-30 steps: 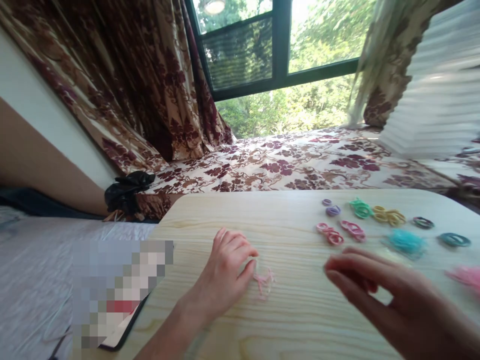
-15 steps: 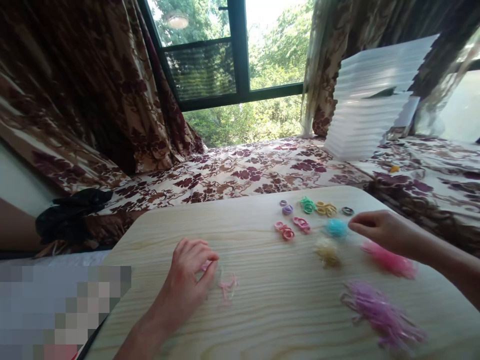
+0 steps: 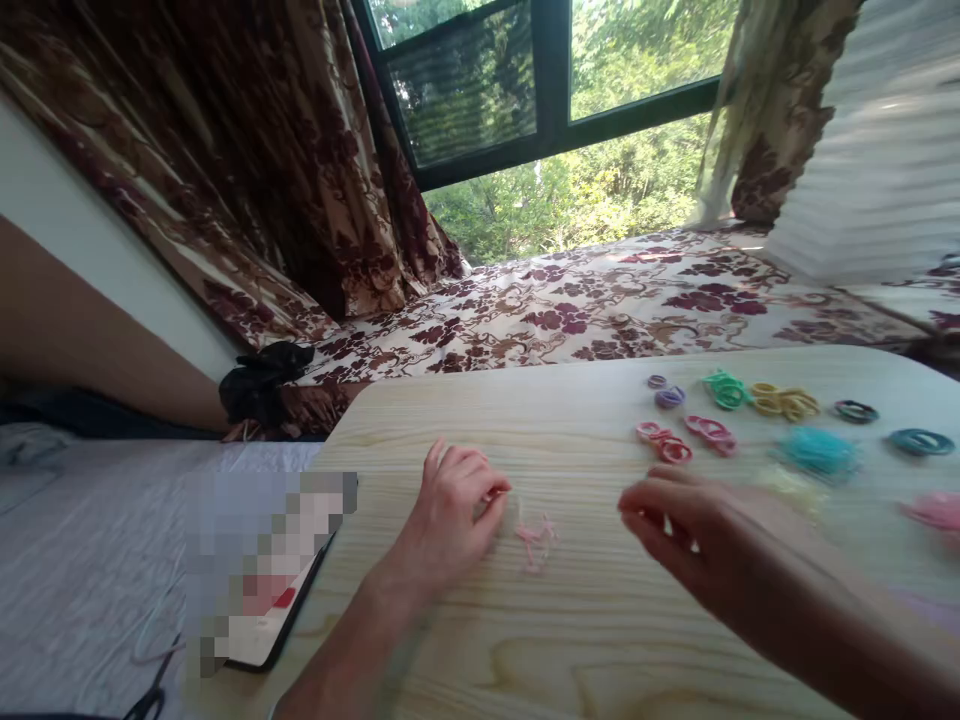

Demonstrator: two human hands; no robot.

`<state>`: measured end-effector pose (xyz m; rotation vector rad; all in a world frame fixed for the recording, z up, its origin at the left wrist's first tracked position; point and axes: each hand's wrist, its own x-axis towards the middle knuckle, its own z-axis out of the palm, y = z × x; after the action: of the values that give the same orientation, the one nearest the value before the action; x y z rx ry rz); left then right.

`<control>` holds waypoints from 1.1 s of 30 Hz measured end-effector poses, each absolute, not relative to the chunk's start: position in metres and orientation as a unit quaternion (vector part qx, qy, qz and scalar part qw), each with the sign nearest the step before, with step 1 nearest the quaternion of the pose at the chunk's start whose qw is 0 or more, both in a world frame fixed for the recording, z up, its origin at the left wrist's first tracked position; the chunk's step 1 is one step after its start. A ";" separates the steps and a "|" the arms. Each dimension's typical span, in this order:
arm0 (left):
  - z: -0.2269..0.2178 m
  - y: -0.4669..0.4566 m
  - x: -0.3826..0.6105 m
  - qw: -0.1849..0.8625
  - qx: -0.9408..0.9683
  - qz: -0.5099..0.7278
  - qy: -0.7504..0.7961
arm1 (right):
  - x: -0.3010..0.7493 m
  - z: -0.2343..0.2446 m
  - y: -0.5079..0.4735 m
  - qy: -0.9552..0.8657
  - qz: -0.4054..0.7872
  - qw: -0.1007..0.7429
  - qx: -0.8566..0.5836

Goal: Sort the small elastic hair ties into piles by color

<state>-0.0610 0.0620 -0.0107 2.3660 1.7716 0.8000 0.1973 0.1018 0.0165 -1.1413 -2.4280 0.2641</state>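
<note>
My left hand (image 3: 454, 515) rests on the light wooden table (image 3: 585, 620), fingers curled and pinched on a small pink bit. Just right of it lie a few thin pale pink elastic bands (image 3: 536, 537). My right hand (image 3: 686, 530) hovers over the table to the right of those bands, thumb and fingers pinched together; what they hold, if anything, is too small to see. Farther back on the right lie small hair elastics: pink rings (image 3: 682, 440), purple (image 3: 666, 395), green (image 3: 722, 388), yellow (image 3: 784, 401), dark ones (image 3: 855, 410), and a teal bundle (image 3: 817, 450).
A phone (image 3: 281, 625) lies at the table's left edge, partly blurred out. A floral bedspread (image 3: 570, 320) and matching curtains (image 3: 247, 180) lie beyond, under a window (image 3: 540, 80). A black scrunchie (image 3: 262, 380) sits at the left. A pink bundle (image 3: 934, 510) is at the far right.
My right hand came back from the far right bundles to near the pale pink bands. The view swung back left. My left hand stayed in place.
</note>
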 end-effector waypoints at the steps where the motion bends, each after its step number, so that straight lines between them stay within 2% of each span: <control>1: -0.010 0.062 -0.061 0.039 0.773 0.259 0.578 | 0.183 0.011 0.098 -0.891 0.105 0.185 -0.400; 3: -0.010 0.060 -0.061 0.038 0.776 0.254 0.576 | 0.166 0.001 0.095 -0.898 0.141 0.136 -0.393; 6: -0.009 0.058 -0.062 0.037 0.781 0.245 0.573 | 0.160 -0.013 0.095 -0.893 0.188 0.121 -0.390; 18: -0.011 0.057 -0.052 0.010 0.804 0.185 0.565 | 0.165 -0.031 0.090 -0.915 0.120 0.230 -0.308; 33: -0.009 0.057 -0.050 0.014 0.796 0.191 0.574 | 0.166 -0.029 0.089 -0.912 0.126 0.226 -0.319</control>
<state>-0.0504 0.0575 -0.0092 2.4785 1.7883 0.5959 0.1656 0.0889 -0.0293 -0.8797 -2.5127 0.3471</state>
